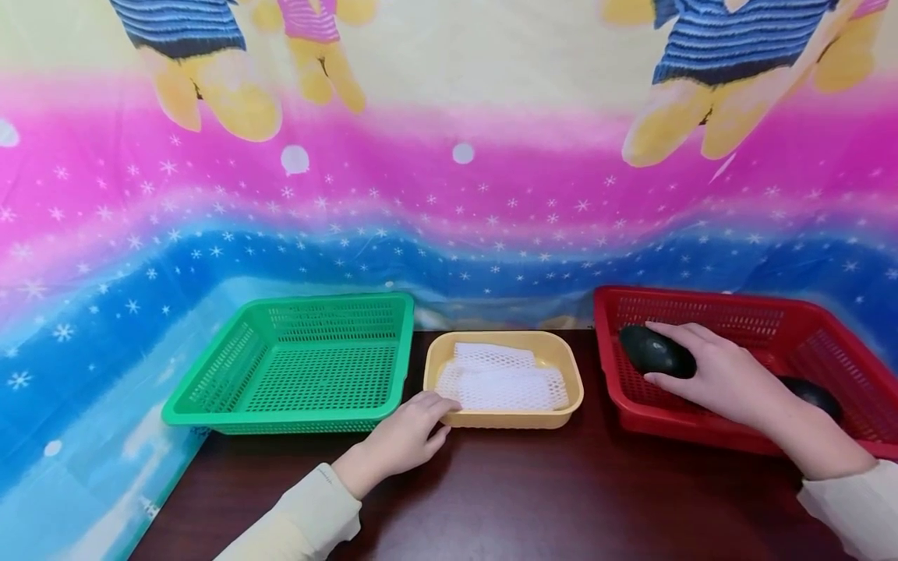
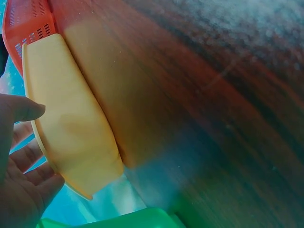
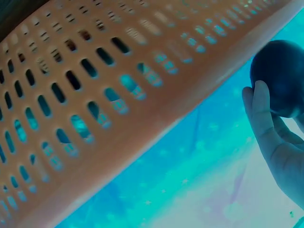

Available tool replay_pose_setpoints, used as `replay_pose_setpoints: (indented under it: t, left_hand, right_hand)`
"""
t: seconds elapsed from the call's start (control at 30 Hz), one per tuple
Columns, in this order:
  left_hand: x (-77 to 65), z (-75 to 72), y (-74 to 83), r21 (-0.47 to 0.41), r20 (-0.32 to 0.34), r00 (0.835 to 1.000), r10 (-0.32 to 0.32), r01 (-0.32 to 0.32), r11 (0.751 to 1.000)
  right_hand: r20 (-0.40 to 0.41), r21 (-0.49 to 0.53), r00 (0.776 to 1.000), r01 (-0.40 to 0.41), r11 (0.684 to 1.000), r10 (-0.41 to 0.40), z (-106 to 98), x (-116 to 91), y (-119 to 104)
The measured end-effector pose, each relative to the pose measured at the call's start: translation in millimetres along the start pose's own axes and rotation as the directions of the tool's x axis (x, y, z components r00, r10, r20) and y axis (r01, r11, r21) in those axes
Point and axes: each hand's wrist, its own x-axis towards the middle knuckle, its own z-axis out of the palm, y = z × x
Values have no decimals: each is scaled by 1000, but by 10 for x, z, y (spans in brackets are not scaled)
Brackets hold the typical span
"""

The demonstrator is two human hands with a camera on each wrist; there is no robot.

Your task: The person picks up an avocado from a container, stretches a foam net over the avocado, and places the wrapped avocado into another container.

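Observation:
My right hand (image 1: 730,378) grips a glossy dark green oval fruit, which looks like an avocado (image 1: 648,351), over the left part of the red basket (image 1: 701,436). In the right wrist view the fruit (image 3: 280,78) is held by the fingertips, above the basket rim. A second dark fruit (image 1: 814,397) lies in that basket, partly hidden behind my forearm. My left hand (image 1: 403,436) holds the front left corner of a yellow tray (image 1: 505,419), thumb outside the wall and fingers over the rim. White foam net sleeves (image 1: 505,382) lie in the tray.
A green mesh basket (image 1: 319,378) stands left of the tray, close to my left hand. All three containers stand on a dark brown table (image 1: 533,491). Behind them hangs a printed cloth (image 1: 435,210) in pink and blue.

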Motion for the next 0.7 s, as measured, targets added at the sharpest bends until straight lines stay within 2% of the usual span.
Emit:
replay_pose_setpoints:
  t: [0.27,0.7]
  left_hand:
    - [8,-28,-4,-13,31,999,14,-13,1000]
    - [4,-12,-19,-9,25,1000,11,-11,1000]
  right_hand:
    - [-27,21,999,30,999,-29,-12,-89,-218]
    - [-66,111,986,163,980,-156,150,-214,-593]
